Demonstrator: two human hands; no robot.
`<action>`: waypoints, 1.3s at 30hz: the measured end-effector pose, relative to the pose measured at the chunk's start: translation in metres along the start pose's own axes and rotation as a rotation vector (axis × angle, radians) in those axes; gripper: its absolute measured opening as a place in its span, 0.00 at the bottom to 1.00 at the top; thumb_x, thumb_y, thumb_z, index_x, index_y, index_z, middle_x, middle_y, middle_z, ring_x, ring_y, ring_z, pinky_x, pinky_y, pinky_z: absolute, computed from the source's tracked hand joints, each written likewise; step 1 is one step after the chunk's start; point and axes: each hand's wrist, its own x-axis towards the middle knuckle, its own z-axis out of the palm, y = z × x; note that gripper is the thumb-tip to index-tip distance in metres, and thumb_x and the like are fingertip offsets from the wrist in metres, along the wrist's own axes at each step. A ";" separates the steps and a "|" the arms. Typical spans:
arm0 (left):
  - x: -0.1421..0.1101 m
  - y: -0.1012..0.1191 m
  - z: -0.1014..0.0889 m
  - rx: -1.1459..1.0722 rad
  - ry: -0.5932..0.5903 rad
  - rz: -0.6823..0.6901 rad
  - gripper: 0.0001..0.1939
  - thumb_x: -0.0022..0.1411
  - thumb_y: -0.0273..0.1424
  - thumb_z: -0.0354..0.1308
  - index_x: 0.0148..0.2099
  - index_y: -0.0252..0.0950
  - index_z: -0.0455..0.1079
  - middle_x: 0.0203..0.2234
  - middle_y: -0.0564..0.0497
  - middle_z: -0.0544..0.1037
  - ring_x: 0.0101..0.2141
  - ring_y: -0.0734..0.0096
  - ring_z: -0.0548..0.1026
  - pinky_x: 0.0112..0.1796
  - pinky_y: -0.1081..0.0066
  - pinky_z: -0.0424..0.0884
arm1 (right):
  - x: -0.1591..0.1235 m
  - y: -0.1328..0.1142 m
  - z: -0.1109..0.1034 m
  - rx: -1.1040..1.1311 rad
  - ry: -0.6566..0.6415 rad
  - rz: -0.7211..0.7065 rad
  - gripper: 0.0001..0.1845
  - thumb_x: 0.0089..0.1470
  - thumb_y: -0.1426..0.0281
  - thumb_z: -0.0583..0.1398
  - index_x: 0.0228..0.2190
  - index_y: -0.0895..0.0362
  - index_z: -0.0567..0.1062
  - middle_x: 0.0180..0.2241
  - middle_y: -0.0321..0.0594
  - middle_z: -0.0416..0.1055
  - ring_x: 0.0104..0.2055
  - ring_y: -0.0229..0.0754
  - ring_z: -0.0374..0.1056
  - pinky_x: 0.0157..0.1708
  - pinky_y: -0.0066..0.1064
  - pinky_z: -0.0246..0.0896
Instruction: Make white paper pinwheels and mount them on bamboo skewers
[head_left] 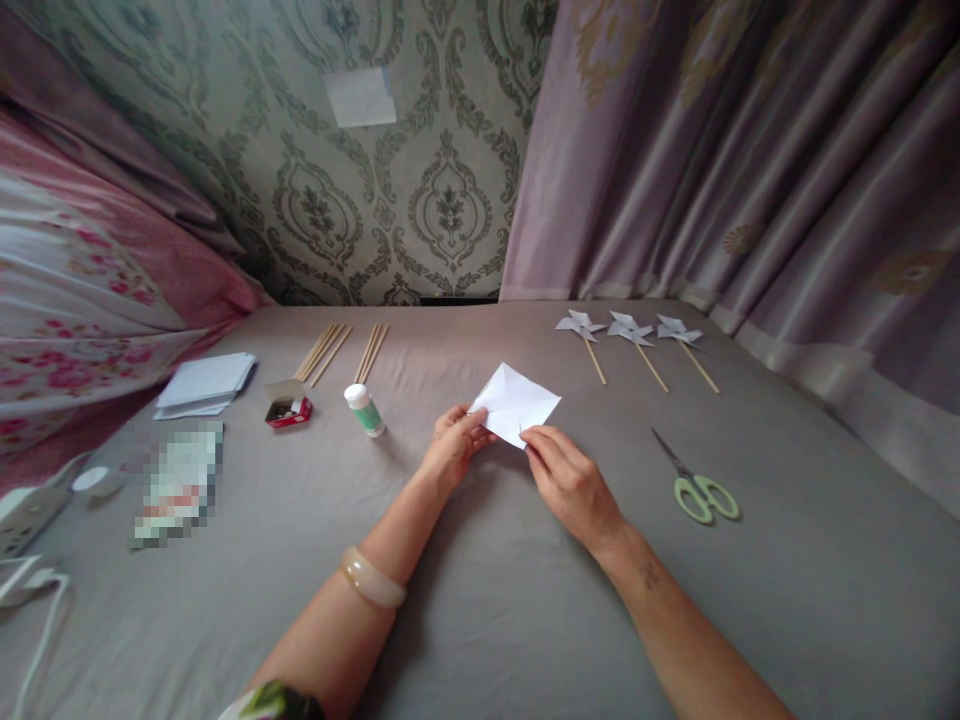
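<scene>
Head view: white paper (519, 400) spans from left hand (454, 442) to right hand (571, 482).

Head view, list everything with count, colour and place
paper square: 1, white, between the hands
paper pinwheels: 3, white, far right
scissors: 1, green-handled, right
capped tube: 1, white and green, left
wooden sticks: several, tan, beyond tube
open box: 1, red, left
paper stack: 1, white, left
blurred item: 1, pale green, left
round object: 1, white, left
power strip: 1, white, left
cable: 1, white, lower left
wall sheet: 1, white, wall
wallpaper: 1, grey, wall
curtains: 2, purple, both sides
floral cloth: 1, pink, left
surface cover: 1, grey, beneath items
bangle: 1, cream, left forearm
sleeve: 1, patterned, bottom
left hand: 1, bare, paper's left
right hand: 1, bare, paper's near corner
</scene>
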 end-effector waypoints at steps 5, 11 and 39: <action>0.006 -0.007 -0.005 0.320 0.011 0.159 0.08 0.54 0.30 0.60 0.35 0.32 0.68 0.19 0.55 0.71 0.18 0.78 0.69 0.22 0.77 0.66 | -0.005 0.004 0.007 0.089 -0.088 0.125 0.09 0.60 0.77 0.53 0.37 0.57 0.73 0.37 0.44 0.74 0.41 0.43 0.72 0.45 0.35 0.67; 0.012 -0.019 -0.013 0.886 0.033 0.419 0.11 0.55 0.29 0.57 0.43 0.34 0.67 0.25 0.53 0.73 0.26 0.72 0.71 0.29 0.73 0.68 | -0.008 0.004 0.017 0.124 -0.189 0.336 0.08 0.57 0.76 0.55 0.33 0.56 0.74 0.35 0.42 0.75 0.38 0.44 0.71 0.40 0.34 0.65; 0.004 -0.011 -0.006 1.418 -0.184 0.579 0.08 0.56 0.27 0.55 0.33 0.34 0.76 0.33 0.44 0.75 0.38 0.61 0.69 0.44 0.64 0.65 | 0.017 0.035 0.032 0.222 -0.150 0.740 0.11 0.50 0.73 0.60 0.38 0.58 0.75 0.33 0.43 0.78 0.29 0.40 0.74 0.34 0.33 0.67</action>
